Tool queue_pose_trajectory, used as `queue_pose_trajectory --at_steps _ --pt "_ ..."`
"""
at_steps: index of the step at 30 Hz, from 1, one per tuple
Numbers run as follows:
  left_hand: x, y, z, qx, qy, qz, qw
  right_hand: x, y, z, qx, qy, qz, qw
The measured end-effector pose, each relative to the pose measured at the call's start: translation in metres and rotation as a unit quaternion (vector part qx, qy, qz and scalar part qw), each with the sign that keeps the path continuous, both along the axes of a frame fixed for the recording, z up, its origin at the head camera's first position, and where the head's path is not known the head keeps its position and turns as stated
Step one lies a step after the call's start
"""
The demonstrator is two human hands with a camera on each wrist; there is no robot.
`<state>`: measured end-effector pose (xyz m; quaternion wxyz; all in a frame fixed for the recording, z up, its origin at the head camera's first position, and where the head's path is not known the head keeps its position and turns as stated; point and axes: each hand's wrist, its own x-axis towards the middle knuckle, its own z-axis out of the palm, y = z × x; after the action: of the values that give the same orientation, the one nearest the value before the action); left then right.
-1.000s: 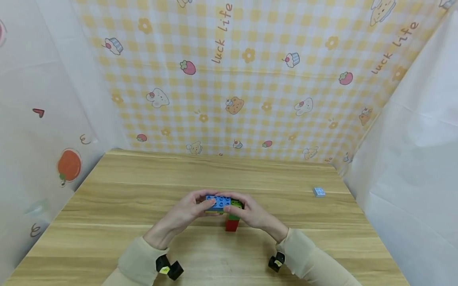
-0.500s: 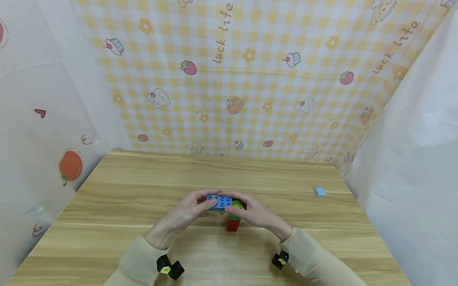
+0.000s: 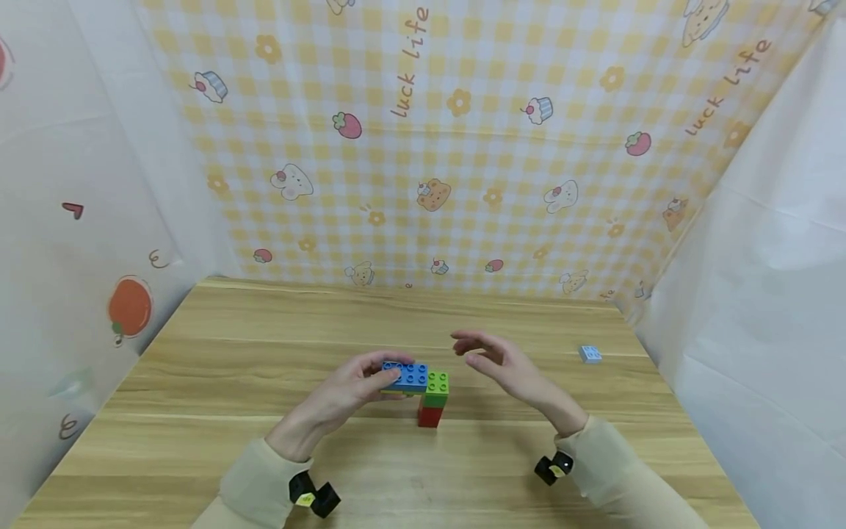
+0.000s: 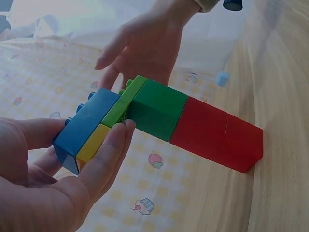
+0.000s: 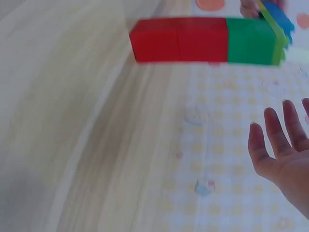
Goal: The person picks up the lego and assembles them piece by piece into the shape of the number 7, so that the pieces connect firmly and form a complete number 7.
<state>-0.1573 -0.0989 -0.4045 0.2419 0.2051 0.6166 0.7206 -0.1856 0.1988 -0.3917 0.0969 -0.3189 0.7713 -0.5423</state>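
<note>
My left hand (image 3: pixel 344 386) grips the blue brick (image 4: pixel 88 123) with its yellow brick (image 4: pixel 93 144) beneath, thumb on top and fingers below. The blue brick lies on the left part of a light green plate (image 3: pixel 438 382) that juts out sideways. Under the plate's right end stands a tower: a dark green brick (image 4: pixel 159 110) above two red bricks (image 4: pixel 217 135), reaching down to the table. To the right of the tower, and apart from it, my right hand (image 3: pixel 505 367) is raised with loosely bent fingers and holds nothing.
A small light blue brick (image 3: pixel 590 355) lies at the right of the wooden table (image 3: pixel 297 316). A yellow-checked cloth (image 3: pixel 463 162) hangs behind the table. White sheets (image 3: pixel 753 294) close off both sides.
The right hand has let go of the blue brick and the plate and moved right, uncovering the plate's studs. The left hand and the bricks have stayed in place.
</note>
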Motion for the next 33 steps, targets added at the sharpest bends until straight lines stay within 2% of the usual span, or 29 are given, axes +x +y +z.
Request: queue_pose_trajectory --at_steps 8,15,21,27,33 --pt "0.0 0.0 -0.001 0.001 0.001 0.001 1.0 -0.004 0.051 0.01 0.005 0.025 -0.084 0.9961" --pt "-0.002 -0.001 -0.003 -0.001 0.005 0.002 1.0 -0.012 0.108 0.014 -0.02 0.035 -0.165 0.9855" --pt "-0.001 -0.001 -0.002 -0.008 0.0 0.009 0.9999 -0.026 0.153 0.001 -0.006 0.049 -0.238 0.9701" --pt "-0.001 0.0 -0.001 -0.012 -0.009 0.02 0.9997 -0.036 0.188 -0.02 0.052 0.02 -0.32 0.9458" --pt "-0.002 0.0 -0.002 -0.01 -0.014 0.024 0.9996 -0.042 0.211 -0.039 0.123 -0.001 -0.354 0.9273"
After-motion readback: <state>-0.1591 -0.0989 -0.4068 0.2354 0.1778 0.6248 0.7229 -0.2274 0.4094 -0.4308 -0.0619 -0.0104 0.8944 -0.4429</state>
